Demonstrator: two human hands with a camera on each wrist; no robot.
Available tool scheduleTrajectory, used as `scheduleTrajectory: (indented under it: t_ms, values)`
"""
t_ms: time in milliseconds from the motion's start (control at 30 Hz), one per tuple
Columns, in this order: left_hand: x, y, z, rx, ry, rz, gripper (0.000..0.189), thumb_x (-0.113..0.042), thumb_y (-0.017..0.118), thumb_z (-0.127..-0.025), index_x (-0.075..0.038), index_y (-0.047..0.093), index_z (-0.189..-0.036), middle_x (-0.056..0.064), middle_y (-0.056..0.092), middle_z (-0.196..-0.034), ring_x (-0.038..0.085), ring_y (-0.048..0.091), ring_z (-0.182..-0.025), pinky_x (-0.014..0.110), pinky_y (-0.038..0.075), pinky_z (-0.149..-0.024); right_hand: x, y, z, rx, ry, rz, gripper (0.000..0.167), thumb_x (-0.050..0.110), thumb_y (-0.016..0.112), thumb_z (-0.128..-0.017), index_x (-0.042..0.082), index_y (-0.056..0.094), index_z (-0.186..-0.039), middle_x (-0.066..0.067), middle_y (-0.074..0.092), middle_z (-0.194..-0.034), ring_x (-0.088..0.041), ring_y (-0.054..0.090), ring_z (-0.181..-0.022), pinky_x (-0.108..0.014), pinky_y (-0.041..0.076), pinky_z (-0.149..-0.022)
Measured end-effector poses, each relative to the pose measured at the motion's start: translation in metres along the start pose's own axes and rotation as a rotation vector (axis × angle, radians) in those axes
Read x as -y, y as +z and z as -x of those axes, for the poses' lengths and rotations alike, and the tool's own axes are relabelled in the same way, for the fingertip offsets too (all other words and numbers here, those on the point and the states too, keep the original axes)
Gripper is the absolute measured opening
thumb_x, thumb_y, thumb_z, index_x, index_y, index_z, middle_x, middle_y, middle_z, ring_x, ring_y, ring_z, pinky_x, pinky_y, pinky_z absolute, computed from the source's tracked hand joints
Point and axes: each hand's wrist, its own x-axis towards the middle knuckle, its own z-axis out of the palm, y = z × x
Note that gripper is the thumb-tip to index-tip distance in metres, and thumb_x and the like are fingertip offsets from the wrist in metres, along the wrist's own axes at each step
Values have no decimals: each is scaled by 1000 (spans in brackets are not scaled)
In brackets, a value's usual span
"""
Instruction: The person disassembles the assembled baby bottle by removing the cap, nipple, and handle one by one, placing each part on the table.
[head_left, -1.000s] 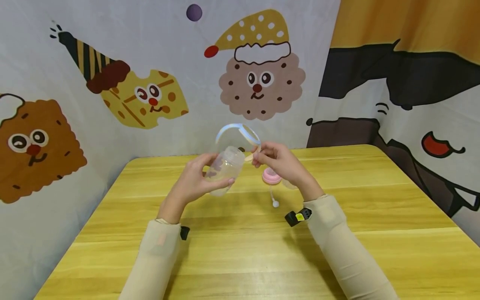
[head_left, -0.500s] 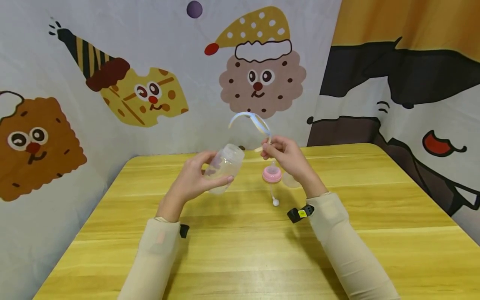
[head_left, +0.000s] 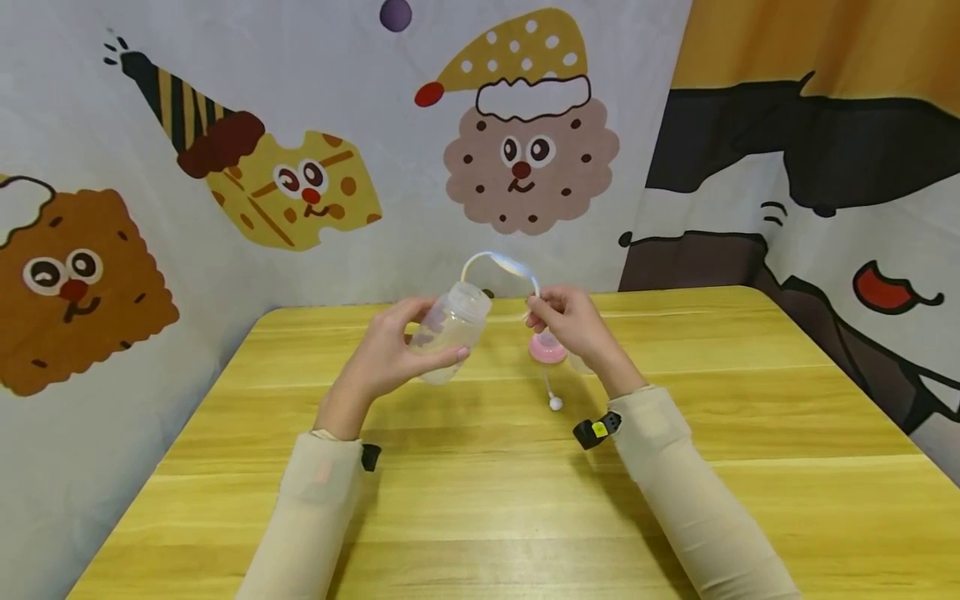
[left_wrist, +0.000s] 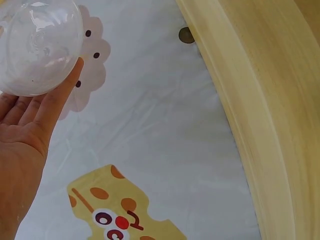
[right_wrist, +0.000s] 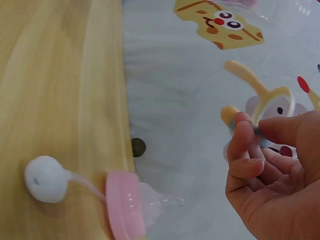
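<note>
My left hand (head_left: 386, 354) grips a clear baby bottle (head_left: 447, 335), uncapped and tilted with its mouth up and to the right, above the table. In the left wrist view the bottle's round base (left_wrist: 40, 47) faces the camera. My right hand (head_left: 573, 325) pinches a curved bottle handle (head_left: 512, 265), pale yellow and blue, between thumb and fingers. The handle arches just behind and above the bottle's mouth, overlapping the rim in the head view. Its ring-shaped middle and one free arm show in the right wrist view, where fingers hide part of it.
Below my right hand a pink collar (head_left: 547, 349) with a clear nipple (right_wrist: 152, 202) stands on the wooden table (head_left: 480, 500). A straw runs from it to a white ball (head_left: 556, 403). A clear cover (head_left: 581, 364) lies partly behind my right wrist. A cartoon-printed cloth (head_left: 420, 167) hangs behind.
The handle rose away to the right, then came back down toward the bottle's mouth and turned more edge-on. The bottle has stayed nearly still in my left hand.
</note>
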Motion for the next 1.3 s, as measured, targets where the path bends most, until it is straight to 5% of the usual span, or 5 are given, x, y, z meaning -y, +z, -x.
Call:
scheduleTrajectory:
  t_ms: [467,600,900,1300]
  values:
    - [1,-3,1,2,-14,-13,64,-32,94,-83,-10,66,-136,9,70,-125,22,67,-104,44,62,-84,-19,19,-5,106,96,-29,30,14,52,-113,-10,69,-113,-8,71,-82,-12,64,-71,-27,57,-66]
    - [0,-3,1,1,-17,-17,64,-34,93,-83,-10,66,-137,8,70,-124,22,67,-104,44,62,-85,-22,21,-4,147,126,-17,33,15,49,-114,-11,68,-117,-8,71,-83,-13,63,-72,-24,54,-63]
    - [-1,-4,1,4,-24,-28,65,-37,93,-83,-10,66,-136,11,70,-125,23,66,-104,47,62,-85,-28,24,-3,247,171,46,37,15,47,-114,-15,66,-125,-11,72,-86,-24,68,-83,-35,58,-77]
    - [0,-4,1,9,-34,-22,67,-37,92,-84,-9,65,-138,8,69,-125,22,66,-104,50,62,-86,-32,25,-1,324,200,68,36,14,47,-114,-15,68,-119,-6,67,-78,-14,63,-72,-27,54,-68]
